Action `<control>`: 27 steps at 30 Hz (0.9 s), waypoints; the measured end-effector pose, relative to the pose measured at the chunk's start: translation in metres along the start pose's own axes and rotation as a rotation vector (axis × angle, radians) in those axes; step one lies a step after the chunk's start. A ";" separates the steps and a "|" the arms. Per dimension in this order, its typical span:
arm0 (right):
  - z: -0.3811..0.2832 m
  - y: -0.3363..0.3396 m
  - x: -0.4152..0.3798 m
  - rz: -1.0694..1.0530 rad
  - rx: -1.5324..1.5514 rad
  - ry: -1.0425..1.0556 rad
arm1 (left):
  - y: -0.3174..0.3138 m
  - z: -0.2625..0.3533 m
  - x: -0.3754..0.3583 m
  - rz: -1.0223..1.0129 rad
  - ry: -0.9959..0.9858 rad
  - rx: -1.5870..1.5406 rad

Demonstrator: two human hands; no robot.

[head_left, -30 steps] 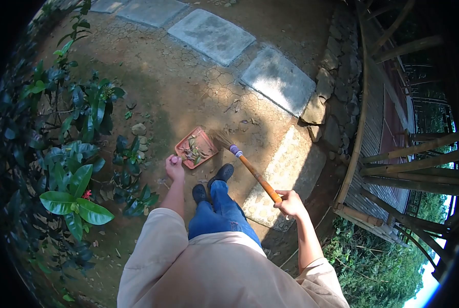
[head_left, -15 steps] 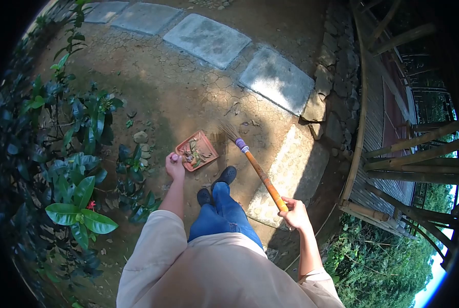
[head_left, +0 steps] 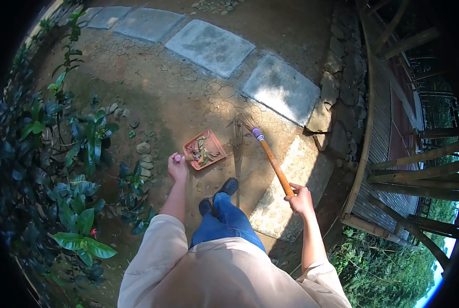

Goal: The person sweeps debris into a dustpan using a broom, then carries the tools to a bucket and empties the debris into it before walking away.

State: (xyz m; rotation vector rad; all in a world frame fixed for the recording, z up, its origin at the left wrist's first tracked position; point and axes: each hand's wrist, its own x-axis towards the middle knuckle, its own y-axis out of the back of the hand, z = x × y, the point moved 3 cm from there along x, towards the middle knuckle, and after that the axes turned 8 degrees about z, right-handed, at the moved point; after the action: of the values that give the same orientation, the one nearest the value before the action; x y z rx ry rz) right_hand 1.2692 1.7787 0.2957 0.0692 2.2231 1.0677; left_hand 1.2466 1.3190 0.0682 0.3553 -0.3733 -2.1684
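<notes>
My left hand [head_left: 177,167] is closed around the short handle of an orange dustpan [head_left: 219,142], left of my feet. Dry leaves and some green bits [head_left: 202,153] lie inside the pan. My right hand [head_left: 301,200] grips the end of a long wooden handle belonging to a broom [head_left: 276,168]. Purple binding wraps the broom's neck, and its thin bristles [head_left: 247,121] point forward, up and to the right of the dustpan. The broom's shadow falls on the soil apart from it, so the bristles seem raised off the ground.
Leafy shrubs [head_left: 83,226] grow along the left, with small stones [head_left: 143,149] beside them. Concrete slabs [head_left: 211,47] cross the cracked soil ahead. A pebbled slab [head_left: 275,208] lies at my right. Further right stand a stone edge [head_left: 331,90] and a bamboo structure [head_left: 365,169].
The broom has swung to the right, its bristles now further from the dustpan and apparently higher. The dustpan has shifted slightly right in view, still in my left hand.
</notes>
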 end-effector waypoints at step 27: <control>-0.049 -0.005 -0.019 -0.050 0.168 -0.208 | -0.113 0.005 0.069 -0.242 0.114 -0.076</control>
State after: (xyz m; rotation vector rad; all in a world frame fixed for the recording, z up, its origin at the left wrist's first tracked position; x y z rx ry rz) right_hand 1.2562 1.7366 0.3245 0.1877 2.1091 0.8060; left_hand 1.1227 1.3274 0.0203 0.5005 -0.1913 -2.3776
